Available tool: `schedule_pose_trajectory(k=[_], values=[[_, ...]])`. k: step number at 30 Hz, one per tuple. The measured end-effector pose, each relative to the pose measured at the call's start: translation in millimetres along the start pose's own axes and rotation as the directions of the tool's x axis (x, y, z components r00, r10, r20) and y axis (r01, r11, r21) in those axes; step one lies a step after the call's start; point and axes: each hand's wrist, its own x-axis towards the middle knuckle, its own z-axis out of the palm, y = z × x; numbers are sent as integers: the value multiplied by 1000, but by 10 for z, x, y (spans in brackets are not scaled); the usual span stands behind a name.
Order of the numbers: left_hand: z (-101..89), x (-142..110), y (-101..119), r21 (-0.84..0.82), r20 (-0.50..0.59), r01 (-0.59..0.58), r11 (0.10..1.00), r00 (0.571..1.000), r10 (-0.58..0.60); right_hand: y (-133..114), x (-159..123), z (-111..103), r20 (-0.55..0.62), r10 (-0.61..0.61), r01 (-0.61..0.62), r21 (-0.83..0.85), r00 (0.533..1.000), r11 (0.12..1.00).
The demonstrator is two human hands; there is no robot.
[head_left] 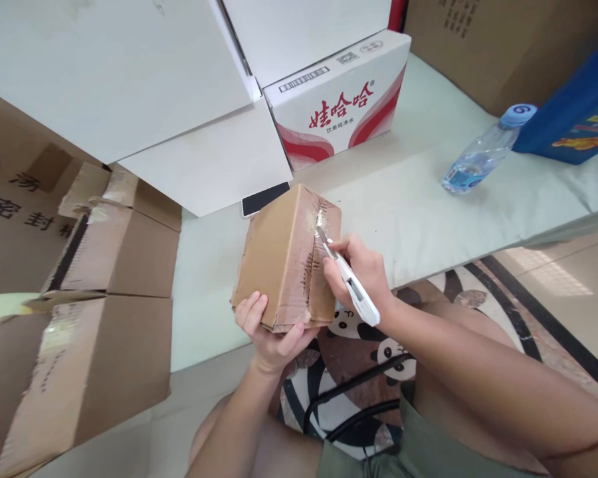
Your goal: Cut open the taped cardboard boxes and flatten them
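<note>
A small brown cardboard box [272, 255] is tilted up at the front edge of the covered table. My left hand [274, 338] grips its near lower end, thumb on one side and fingers on the other. In my right hand [361, 265] is a white utility knife [355, 292], its tip against the taped side of the box. Clear tape [299, 259] runs along that side, with a ragged dark line of torn marks and a shiny crinkled patch near the tip. Behind the box lies a phone [265, 199], partly hidden by it.
White boxes [194, 159] and a red-and-white water carton [339, 109] stand at the back of the table [408, 219]. A water bottle [483, 153] and a blue container [573, 113] are on the right. Opened cardboard boxes [124, 252] crowd the left side.
</note>
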Motion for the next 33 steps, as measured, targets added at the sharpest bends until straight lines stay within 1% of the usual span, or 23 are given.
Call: schedule_pose_trajectory(k=[6, 9, 11, 13, 16, 19, 22, 25, 29, 33], values=[[25, 50, -11, 9, 1, 8, 1000, 1000, -8, -49, -87, 22, 103, -33, 31, 28, 994, 999], [25, 58, -13, 6, 9, 14, 1000, 1000, -14, -19, -52, 4, 96, -4, -4, 90, 995, 996], [18, 55, -18, 6, 11, 13, 1000, 1000, -13, 28, -22, -9, 85, 28, -41, 161, 996, 986], [8, 50, -26, 8, 7, 7, 1000, 1000, -7, 89, -2, -16, 71, 67, -83, 257, 995, 963], [-5, 45, -38, 5, 2, 4, 1000, 1000, -4, 178, 12, -12, 26, 125, -125, 406, 992, 905], [-11, 41, -40, -2, 4, 6, 1000, 1000, -6, 219, 30, -18, -6, 147, -126, 490, 989, 863], [-13, 36, -37, -3, 9, 10, 1000, 1000, -10, 197, 70, -61, -26, 139, -103, 540, 990, 835], [-12, 35, -40, -5, 14, -1, 1000, 1000, 1, 152, 120, -137, -44, 140, -94, 546, 989, 833], [-16, 42, -55, -11, 6, 18, 1000, 1000, -18, 123, 182, -227, -84, 157, -94, 505, 984, 858], [-25, 42, -67, -29, 23, -3, 1000, 1000, 4, 144, 246, -213, -162, 203, -111, 450, 966, 886]])
